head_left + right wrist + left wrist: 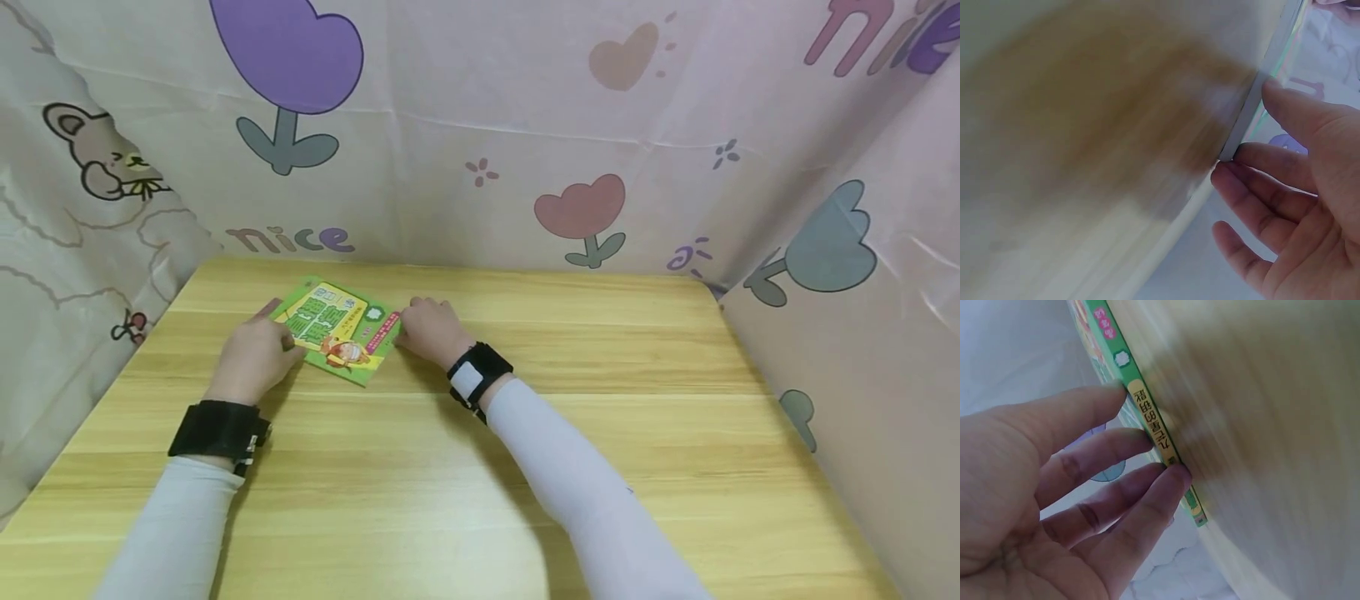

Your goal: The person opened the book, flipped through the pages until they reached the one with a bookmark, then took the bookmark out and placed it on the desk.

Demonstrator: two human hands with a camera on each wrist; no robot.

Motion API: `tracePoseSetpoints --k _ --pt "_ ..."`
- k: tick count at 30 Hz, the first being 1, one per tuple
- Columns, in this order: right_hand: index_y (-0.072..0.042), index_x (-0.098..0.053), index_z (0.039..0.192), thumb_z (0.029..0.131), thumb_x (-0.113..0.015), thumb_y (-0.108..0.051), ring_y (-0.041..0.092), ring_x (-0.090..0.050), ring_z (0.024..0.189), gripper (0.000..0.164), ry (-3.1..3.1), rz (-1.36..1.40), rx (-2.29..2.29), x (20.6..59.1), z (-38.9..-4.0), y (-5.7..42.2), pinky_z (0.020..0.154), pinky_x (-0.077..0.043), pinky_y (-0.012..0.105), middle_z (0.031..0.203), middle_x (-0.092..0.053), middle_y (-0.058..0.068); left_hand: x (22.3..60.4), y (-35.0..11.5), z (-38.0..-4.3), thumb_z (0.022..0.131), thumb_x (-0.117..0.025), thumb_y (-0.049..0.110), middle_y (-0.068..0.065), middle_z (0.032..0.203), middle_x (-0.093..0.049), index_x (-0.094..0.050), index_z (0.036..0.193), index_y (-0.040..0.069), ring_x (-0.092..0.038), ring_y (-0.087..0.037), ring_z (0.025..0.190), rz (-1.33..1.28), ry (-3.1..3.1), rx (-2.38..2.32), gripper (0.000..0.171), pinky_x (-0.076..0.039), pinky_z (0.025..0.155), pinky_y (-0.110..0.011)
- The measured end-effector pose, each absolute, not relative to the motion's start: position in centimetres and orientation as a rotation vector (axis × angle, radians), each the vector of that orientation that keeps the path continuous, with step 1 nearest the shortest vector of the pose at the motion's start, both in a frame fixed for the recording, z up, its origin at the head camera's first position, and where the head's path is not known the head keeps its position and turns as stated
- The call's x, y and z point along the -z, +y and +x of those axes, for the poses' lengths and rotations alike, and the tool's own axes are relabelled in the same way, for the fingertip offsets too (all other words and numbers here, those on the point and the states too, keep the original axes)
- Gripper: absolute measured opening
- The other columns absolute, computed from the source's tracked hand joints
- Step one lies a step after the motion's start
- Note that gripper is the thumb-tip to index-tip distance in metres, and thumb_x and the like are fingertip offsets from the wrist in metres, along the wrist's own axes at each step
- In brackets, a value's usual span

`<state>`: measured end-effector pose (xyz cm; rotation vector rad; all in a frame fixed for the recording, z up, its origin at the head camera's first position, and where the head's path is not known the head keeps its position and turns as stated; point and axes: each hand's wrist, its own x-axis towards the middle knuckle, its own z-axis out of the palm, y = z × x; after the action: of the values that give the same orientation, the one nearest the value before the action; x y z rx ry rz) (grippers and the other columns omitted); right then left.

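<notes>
A thin green paperback (337,327) is lying on the far left of the wood-grained worktop (412,483), probably light and bendable, its smooth cover likely sliding easily. The squared spine (1146,412) is offering the firmest hold. The left hand's (255,354) grip is loosely spread, fingertips touching that spine; the right hand's (437,330) grip is resting similarly on the opposite edge (1244,115), though blur is making its pressure hard to judge. Creased printed fabric (480,83) is hanging behind.
</notes>
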<state>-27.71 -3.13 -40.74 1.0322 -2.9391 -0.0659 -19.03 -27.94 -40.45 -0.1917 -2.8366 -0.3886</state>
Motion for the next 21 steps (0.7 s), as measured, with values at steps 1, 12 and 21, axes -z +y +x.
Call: tracePoseSetpoints --k 1,12,21 --pt "-0.016 -0.073 0.107 0.087 -0.064 -0.049 0.014 -0.056 0.082 0.039 -2.936 1.032 0.054 40.8 -27.5 -2.8 0.082 -0.049 0.039 0.096 -0.061 -0.001 40.4 -27.8 -19.1 0.076 -0.076 0.011 -0.006 0.061 -0.062 -0.065 0.062 0.001 -0.053 -0.026 0.058 -0.205 -2.836 0.392 0.021 -0.042 0.056 -0.042" --pt "-0.012 -0.075 0.101 0.085 -0.070 -0.044 0.011 -0.053 0.067 0.036 -2.875 1.027 -0.012 40.9 -25.3 1.4 0.065 -0.050 0.029 0.083 -0.062 0.000 40.3 -25.3 -19.7 0.078 -0.077 0.013 -0.001 0.061 -0.061 -0.066 0.064 0.005 -0.052 -0.021 0.057 -0.326 -2.901 0.411 0.020 -0.044 0.059 -0.040" --pt "-0.011 -0.074 0.085 0.084 -0.074 -0.032 0.007 -0.052 0.058 0.021 -2.929 1.023 -0.153 40.4 -23.5 4.8 0.054 -0.044 0.019 0.071 -0.060 -0.005 40.1 -22.4 -19.9 0.078 -0.078 0.015 0.001 0.060 -0.059 -0.066 0.063 0.006 -0.051 -0.019 0.057 -0.471 -2.917 0.416 0.021 -0.045 0.060 -0.038"
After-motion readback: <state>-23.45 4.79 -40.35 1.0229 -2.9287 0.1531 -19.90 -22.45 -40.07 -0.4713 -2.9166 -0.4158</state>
